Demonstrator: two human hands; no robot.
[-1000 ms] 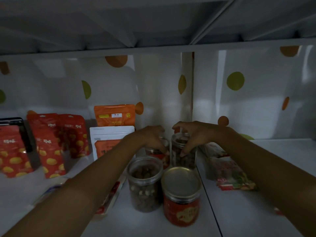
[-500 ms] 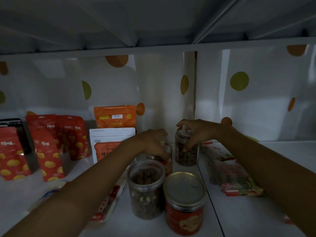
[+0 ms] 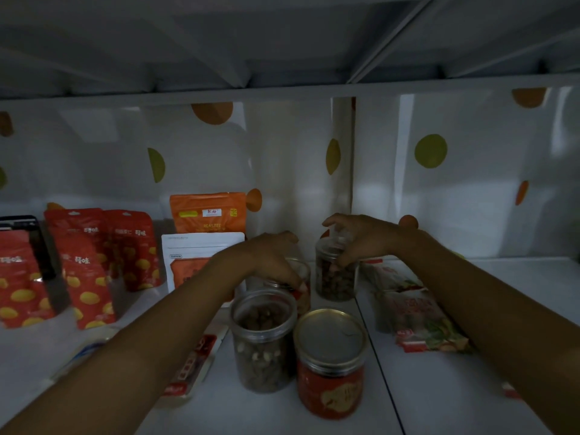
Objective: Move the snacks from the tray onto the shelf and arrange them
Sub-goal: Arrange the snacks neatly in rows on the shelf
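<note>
Jar with red label point(image 3: 303, 279) being gripped by left hand point(image 3: 273, 259), nut jar point(image 3: 335, 279) by right hand point(image 3: 361, 238), frame centre; front clear jar point(image 3: 263, 343), gold-lidded jar point(image 3: 331, 365) being reached over.

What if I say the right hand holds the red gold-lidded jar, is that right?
No. The head view shows the right hand holds the clear jar of brown snacks at the back; the red gold-lidded jar stands untouched in front.
</note>
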